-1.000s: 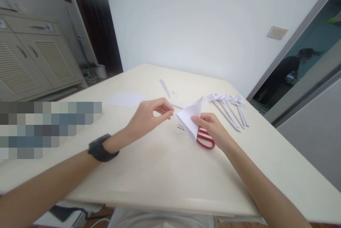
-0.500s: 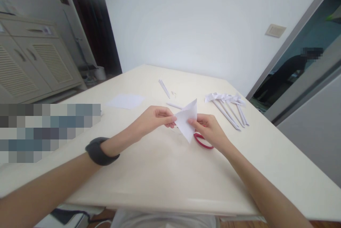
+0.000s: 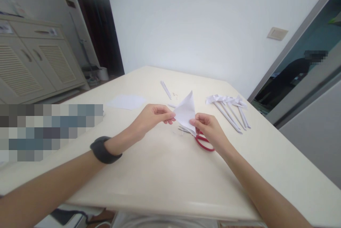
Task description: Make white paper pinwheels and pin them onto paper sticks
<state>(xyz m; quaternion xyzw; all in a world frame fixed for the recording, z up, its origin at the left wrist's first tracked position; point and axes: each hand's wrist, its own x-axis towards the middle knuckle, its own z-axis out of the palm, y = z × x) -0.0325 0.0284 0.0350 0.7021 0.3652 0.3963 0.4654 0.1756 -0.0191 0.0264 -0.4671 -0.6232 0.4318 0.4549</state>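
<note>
Head view: looking down across a pale counter (image 3: 149, 181) toward a white wall (image 3: 186, 25).
Left hand (image 3: 153, 117): pinching the left corner of the folded paper (image 3: 183, 111), fingers (image 3: 161, 107) and thumb clamped on it.
Right hand (image 3: 209, 126): gripping the same piece near the lower right edge, thumb on the near face, other fingertips partly hidden; cannot tell exactly how far behind.
Folded paper: white, held up above the counter between both hands, one sharp point aimed upward.
Dark wristband (image 3: 105, 149): worn around the left wrist.
Scissors (image 3: 205, 144): lying on the counter below the folded paper, red handles beside the right hand, partly covered by both.
Short roll (image 3: 172, 106): lying just behind the paper, partly hidden.
Thin rolls (image 3: 165, 90): lying side by side farther back, near small scraps (image 3: 174, 95).
Flat sheet (image 3: 126, 101): lying on the counter beyond the left hand.
Fan of paper rolls (image 3: 231, 116): spread at the right, well apart from the hands, far ends under crumpled white paper (image 3: 226, 99).
Person in dark clothing (image 3: 287, 73): bending beyond the opening at right.
</note>
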